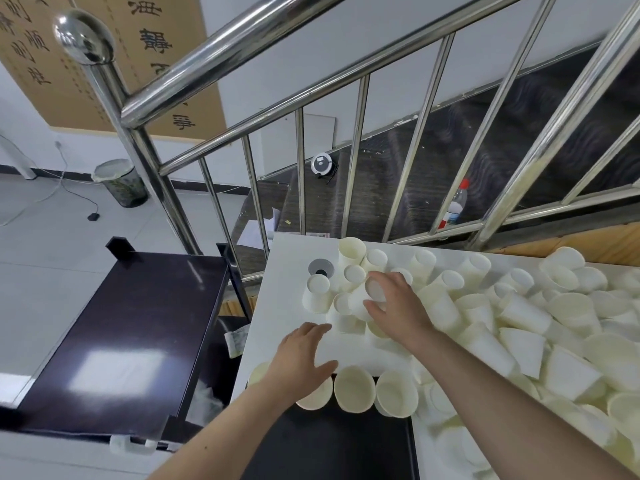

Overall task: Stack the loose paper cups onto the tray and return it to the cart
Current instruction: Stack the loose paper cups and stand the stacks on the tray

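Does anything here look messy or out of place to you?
Yes. Dozens of loose paper cups lie tipped over and heaped across the white table, instead of being stacked. Only a few upright cups stand by the black tray. A plastic bottle also sits oddly on the stairs behind the railing.

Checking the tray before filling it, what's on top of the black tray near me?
Three upright paper cups show along the black tray's far edge. The left hand and forearm hide whatever lies beneath them.
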